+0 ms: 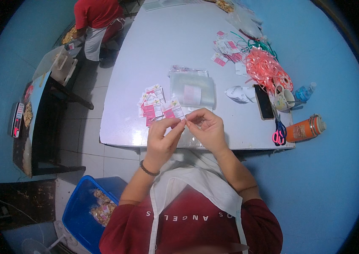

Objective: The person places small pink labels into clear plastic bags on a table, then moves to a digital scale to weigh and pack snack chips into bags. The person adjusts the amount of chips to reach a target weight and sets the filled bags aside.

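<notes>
Near the front edge of the white table, my left hand pinches a small printed card at its lower corner. My right hand meets it there with thumb and index fingertips almost touching the left ones; whether it also grips the card is too small to tell. Several pink and white printed cards lie loosely piled just beyond my left hand. A stack of clear plastic bags lies beyond both hands, with a pale card on or inside the top one. More clear plastic shows beneath my hands.
At right are a phone, scissors, a mug, an orange bottle, coral ribbon and more cards. A blue bin holds filled bags at lower left. A co-worker is beyond the table at upper left.
</notes>
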Available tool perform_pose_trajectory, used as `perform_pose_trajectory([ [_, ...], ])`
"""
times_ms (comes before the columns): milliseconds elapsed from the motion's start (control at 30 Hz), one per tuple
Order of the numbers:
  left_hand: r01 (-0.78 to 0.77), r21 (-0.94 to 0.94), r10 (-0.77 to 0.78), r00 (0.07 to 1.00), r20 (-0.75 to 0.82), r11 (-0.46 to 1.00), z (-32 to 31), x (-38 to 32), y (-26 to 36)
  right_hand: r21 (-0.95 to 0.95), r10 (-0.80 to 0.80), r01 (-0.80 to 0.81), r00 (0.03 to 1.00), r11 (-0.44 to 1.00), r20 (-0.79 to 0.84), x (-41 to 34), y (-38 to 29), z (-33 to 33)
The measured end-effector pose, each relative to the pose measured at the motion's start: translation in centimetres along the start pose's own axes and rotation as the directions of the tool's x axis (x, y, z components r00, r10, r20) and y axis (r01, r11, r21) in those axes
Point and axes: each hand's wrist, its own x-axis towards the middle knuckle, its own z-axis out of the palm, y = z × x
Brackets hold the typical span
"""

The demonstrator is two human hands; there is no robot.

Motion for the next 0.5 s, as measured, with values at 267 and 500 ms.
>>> perform_pose_trajectory([
  [267,0.031,0.137,-0.040,0.997,0.068,0.990,1.4,-0.5,1.4,-0.249,-0.037,0.030,0.999,0.968,-0.021,0.0,1.6,-0.5],
  [500,0.067,0.109,-0.069,0.998,0.010,0.992,2.5,-0.4,0.5,-0.087,0.037,-0.047,0.993,0.995,-0.114,0.0,2.5,-0.3],
])
